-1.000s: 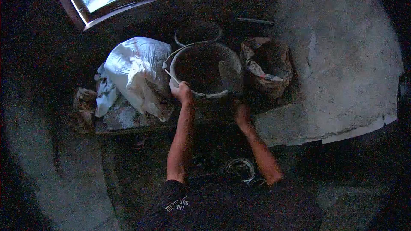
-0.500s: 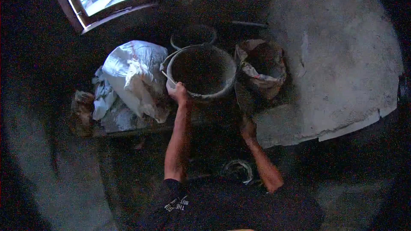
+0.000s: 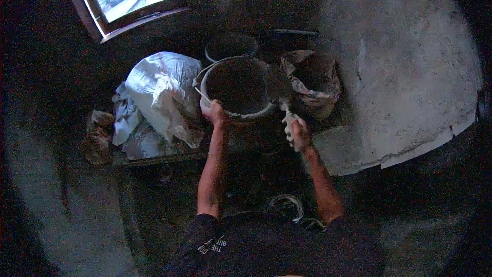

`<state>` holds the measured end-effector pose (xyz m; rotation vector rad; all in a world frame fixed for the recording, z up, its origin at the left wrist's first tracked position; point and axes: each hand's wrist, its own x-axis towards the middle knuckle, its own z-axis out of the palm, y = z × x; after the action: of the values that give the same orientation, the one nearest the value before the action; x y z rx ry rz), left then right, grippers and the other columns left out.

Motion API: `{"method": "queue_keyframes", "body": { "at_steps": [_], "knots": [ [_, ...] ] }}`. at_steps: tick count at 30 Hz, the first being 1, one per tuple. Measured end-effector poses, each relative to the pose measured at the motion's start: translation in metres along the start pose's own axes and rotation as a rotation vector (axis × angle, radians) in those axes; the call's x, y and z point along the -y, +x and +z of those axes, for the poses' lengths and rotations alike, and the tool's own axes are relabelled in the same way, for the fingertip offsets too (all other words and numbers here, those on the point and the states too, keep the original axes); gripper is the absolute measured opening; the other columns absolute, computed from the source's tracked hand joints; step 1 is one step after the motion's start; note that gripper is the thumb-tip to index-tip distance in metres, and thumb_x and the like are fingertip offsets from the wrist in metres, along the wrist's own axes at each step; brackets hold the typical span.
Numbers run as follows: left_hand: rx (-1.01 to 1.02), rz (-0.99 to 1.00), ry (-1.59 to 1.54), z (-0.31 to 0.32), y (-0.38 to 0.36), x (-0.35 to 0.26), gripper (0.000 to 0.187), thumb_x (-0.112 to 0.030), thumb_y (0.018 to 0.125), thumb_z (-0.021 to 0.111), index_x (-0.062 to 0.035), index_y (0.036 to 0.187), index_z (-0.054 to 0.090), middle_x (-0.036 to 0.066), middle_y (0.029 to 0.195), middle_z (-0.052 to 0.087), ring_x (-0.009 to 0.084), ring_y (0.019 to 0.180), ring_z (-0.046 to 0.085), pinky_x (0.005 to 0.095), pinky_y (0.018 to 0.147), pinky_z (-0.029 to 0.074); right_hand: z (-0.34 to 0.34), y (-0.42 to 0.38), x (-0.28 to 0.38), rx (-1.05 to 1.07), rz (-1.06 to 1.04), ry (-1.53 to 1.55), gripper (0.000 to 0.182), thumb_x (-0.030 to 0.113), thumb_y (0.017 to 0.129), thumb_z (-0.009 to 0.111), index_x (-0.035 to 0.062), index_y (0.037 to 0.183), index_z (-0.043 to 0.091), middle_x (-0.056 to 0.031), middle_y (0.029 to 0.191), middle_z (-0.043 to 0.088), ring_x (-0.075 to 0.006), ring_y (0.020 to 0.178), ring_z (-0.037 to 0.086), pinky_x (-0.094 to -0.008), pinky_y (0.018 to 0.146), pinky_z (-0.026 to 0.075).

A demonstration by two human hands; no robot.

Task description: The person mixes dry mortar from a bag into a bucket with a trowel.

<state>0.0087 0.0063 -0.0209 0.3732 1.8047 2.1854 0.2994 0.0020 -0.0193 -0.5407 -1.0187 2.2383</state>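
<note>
My left hand (image 3: 214,113) is closed on the near left rim of a round bucket (image 3: 248,116), beside its raised wire handle. Dark, dim contents show inside the bucket. To the right of the bucket, my right hand (image 3: 299,134) is wrapped round the pale handle of a tool (image 3: 288,115). The tool's dark, flat head points away from me over the bucket's right rim, and its outline is hard to make out. Just beyond my right hand stands an open sack (image 3: 320,103) with a rolled, crumpled edge.
A full white sack (image 3: 159,79) leans left of the bucket. Behind is another round rim (image 3: 209,51). A window (image 3: 138,13) is at the upper left, a rough grey slab or wall (image 3: 410,82) at the right. Coiled pale cable (image 3: 294,208) lies near my body.
My right hand has moved up and slightly right, bringing the tool's head to the bucket's right rim. Its pale handle now shows. My left hand stays at the rim.
</note>
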Motion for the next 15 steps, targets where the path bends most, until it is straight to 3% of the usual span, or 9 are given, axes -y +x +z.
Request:
{"method": "queue_keyframes", "body": {
  "at_steps": [1,2,3,5,6,8,12,15],
  "knots": [
    [-0.002,0.008,-0.004,-0.001,-0.003,-0.013,0.045,-0.002,0.056,0.042,0.0074,0.1,0.043,0.014,0.094,0.05,0.0248,0.081,0.05,0.0285,0.072,0.037,0.005,0.005,0.004,0.109,0.084,0.138,0.037,0.029,0.076,0.048,0.0085,0.106,0.038,-0.0015,0.073,0.049,-0.0088,0.05,0.044,-0.0214,0.041,0.037],
    [-0.006,-0.028,0.015,-0.003,-0.009,-0.024,0.045,-0.002,0.056,0.042,0.0071,0.1,0.043,0.014,0.094,0.05,0.0246,0.082,0.05,0.0282,0.072,0.036,0.017,0.01,-0.012,-0.517,-0.134,-0.568,0.029,0.034,0.079,0.036,0.0054,0.081,0.043,-0.0012,0.055,0.041,-0.0103,0.041,0.038,-0.0266,0.036,0.034],
    [-0.008,-0.07,0.037,-0.004,-0.014,-0.031,0.045,-0.002,0.056,0.042,0.0067,0.1,0.043,0.014,0.095,0.05,0.0244,0.082,0.049,0.0279,0.073,0.036,0.017,0.009,-0.006,-0.515,-0.134,-0.57,0.029,0.034,0.079,0.036,0.0054,0.081,0.043,-0.0012,0.055,0.041,-0.0103,0.041,0.038,-0.0266,0.036,0.034],
    [0.02,-0.034,-0.024,-0.003,0.006,0.018,0.044,-0.002,0.057,0.042,0.0063,0.1,0.043,0.014,0.095,0.05,0.0245,0.083,0.049,0.0283,0.073,0.036,0.011,0.007,0.005,-0.207,0.23,0.321,0.03,0.034,0.079,0.037,0.0055,0.075,0.043,-0.0001,0.052,0.038,-0.0102,0.039,0.035,-0.0275,0.035,0.032],
    [0.048,0.006,-0.089,-0.001,0.008,0.017,0.044,-0.002,0.057,0.043,0.0059,0.1,0.043,0.014,0.095,0.05,0.0246,0.084,0.049,0.0287,0.074,0.036,0.011,0.011,0.007,-0.205,0.227,0.322,0.03,0.034,0.079,0.037,0.0055,0.075,0.043,-0.0001,0.052,0.038,-0.0102,0.039,0.035,-0.0275,0.035,0.032],
    [0.066,0.023,-0.084,-0.002,0.006,0.019,0.044,-0.003,0.057,0.043,0.0058,0.1,0.043,0.014,0.095,0.05,0.0249,0.084,0.049,0.0288,0.074,0.036,0.008,0.014,0.008,-0.285,0.01,-0.463,0.032,0.036,0.078,0.038,0.005,0.07,0.042,-0.0014,0.051,0.038,-0.0108,0.04,0.037,-0.0269,0.037,0.035],
    [0.041,0.042,-0.022,-0.001,0.003,0.011,0.044,-0.004,0.057,0.044,0.0059,0.1,0.043,0.014,0.094,0.05,0.0251,0.084,0.049,0.0282,0.074,0.036,-0.006,0.016,0.009,-0.359,0.077,-0.778,0.038,0.041,0.078,0.038,0.0053,0.065,0.036,-0.001,0.051,0.035,-0.0103,0.04,0.035,-0.0252,0.038,0.032],
    [0.058,0.028,-0.104,0.0,0.018,0.045,0.044,-0.004,0.056,0.044,0.0066,0.099,0.042,0.013,0.091,0.05,0.0241,0.081,0.048,0.0272,0.072,0.035,-0.017,0.011,0.004,-0.402,0.115,-0.979,0.043,0.045,0.077,0.037,0.0055,0.061,0.033,-0.0008,0.05,0.034,-0.01,0.04,0.033,-0.0241,0.038,0.03]
  ]
}}
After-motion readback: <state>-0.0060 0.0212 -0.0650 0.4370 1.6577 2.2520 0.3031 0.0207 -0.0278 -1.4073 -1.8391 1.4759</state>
